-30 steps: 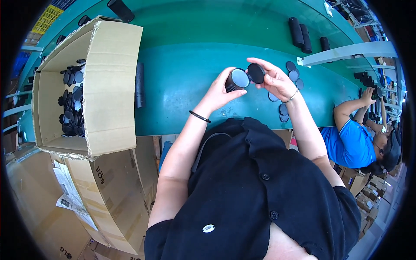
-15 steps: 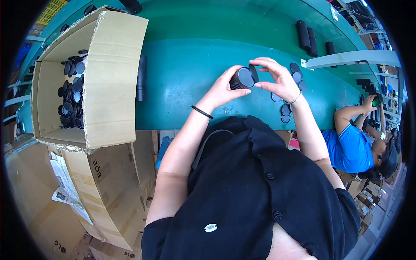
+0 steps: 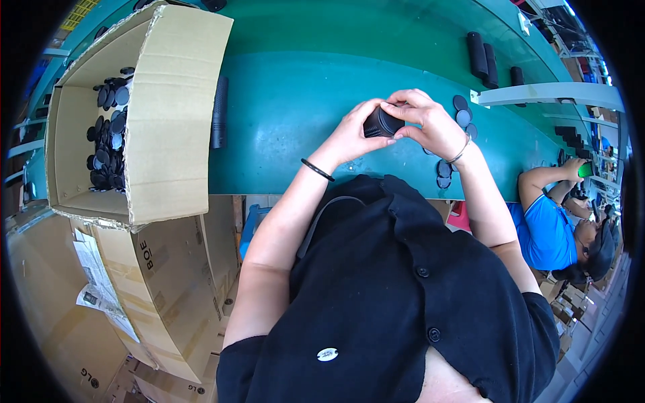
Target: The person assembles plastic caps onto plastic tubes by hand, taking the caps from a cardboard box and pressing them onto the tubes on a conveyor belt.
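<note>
My left hand (image 3: 351, 136) is wrapped round a short black cylinder (image 3: 373, 126) with a ribbed side, held above the green bench. Against the cylinder's right end sits a black round cap (image 3: 392, 122), pinched at its edge by the thumb and fingers of my right hand (image 3: 431, 122). Cap and cylinder touch; whether the cap is fully seated I cannot tell. Several loose black caps (image 3: 463, 118) lie on the bench just beyond and beside my right wrist, some partly hidden by it.
A cardboard box (image 3: 178, 114) with several black caps (image 3: 107, 151) inside stands at the left. Beside it lies a long black tube (image 3: 220, 113). More black tubes (image 3: 478, 55) are at the far right, near a pale metal bracket (image 3: 551, 92). A co-worker in blue (image 3: 547, 232) sits at the right.
My right hand has brought the cap from a tilted position beside the cylinder onto its end. The right fingers have closed in toward my left hand. The view has shifted slightly.
</note>
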`<action>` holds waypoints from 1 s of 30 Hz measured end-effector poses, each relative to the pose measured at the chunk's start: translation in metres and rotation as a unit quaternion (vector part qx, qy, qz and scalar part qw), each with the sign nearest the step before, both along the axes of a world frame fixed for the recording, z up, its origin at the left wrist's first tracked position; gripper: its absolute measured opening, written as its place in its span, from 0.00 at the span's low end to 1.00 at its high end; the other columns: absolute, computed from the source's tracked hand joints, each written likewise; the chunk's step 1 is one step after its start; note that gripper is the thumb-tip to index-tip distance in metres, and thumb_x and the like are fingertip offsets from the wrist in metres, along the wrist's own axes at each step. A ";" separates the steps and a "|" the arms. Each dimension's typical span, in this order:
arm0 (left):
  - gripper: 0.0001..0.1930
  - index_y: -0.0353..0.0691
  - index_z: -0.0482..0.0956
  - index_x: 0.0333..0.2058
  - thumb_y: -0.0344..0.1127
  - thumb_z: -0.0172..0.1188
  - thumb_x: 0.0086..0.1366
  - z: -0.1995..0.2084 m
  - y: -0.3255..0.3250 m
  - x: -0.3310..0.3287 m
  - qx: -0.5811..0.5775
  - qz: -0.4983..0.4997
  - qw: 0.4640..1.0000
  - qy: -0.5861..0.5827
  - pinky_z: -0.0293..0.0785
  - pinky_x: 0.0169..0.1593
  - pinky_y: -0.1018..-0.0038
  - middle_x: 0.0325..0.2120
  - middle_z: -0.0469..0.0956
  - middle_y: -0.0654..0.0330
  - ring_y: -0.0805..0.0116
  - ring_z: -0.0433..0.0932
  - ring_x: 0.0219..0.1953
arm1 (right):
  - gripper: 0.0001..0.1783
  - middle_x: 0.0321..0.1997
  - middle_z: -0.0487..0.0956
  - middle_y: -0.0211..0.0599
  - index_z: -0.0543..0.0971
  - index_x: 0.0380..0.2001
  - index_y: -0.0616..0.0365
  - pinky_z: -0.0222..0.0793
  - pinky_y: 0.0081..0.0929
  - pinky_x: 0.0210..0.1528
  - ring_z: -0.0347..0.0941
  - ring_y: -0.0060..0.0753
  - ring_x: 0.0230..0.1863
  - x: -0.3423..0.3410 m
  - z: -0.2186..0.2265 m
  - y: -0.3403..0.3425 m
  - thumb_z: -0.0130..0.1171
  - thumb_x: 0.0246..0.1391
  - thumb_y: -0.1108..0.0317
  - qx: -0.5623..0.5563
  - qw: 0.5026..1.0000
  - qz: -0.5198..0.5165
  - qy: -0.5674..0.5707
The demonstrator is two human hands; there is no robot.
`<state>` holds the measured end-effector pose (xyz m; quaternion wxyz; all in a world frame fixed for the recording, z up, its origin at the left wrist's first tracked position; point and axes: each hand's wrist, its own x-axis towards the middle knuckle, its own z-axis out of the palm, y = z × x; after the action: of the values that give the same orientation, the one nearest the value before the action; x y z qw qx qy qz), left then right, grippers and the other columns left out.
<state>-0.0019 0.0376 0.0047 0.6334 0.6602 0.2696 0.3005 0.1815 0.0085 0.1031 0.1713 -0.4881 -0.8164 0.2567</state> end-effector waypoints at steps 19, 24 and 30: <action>0.32 0.39 0.64 0.55 0.39 0.66 0.53 -0.006 -0.009 0.001 0.118 0.038 0.992 0.036 0.66 0.55 0.68 0.49 0.68 0.54 0.62 0.69 0.52 | 0.31 0.46 0.71 0.38 0.78 0.49 0.47 0.71 0.33 0.46 0.69 0.40 0.45 -0.006 0.000 -0.005 0.68 0.34 0.73 0.064 0.996 0.046 -0.041; 0.33 0.40 0.66 0.51 0.49 0.66 0.50 -0.009 -0.006 -0.001 -0.010 0.019 0.999 -0.029 0.69 0.49 0.62 0.45 0.71 0.49 0.50 0.72 0.48 | 0.32 0.46 0.71 0.37 0.78 0.49 0.50 0.70 0.31 0.47 0.70 0.38 0.45 -0.006 -0.013 -0.010 0.69 0.33 0.72 0.005 0.999 0.018 0.040; 0.35 0.40 0.66 0.48 0.61 0.64 0.51 -0.006 -0.010 0.003 0.091 0.046 0.995 0.014 0.69 0.48 0.60 0.42 0.72 0.49 0.49 0.72 0.47 | 0.33 0.48 0.71 0.36 0.78 0.50 0.54 0.69 0.28 0.49 0.71 0.35 0.47 0.001 -0.014 -0.013 0.68 0.32 0.77 -0.038 0.993 -0.019 0.109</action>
<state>0.0006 0.0273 -0.0012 0.5523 0.7063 0.2800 0.3431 0.1824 -0.0048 0.0896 0.2453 -0.4791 -0.7731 0.3354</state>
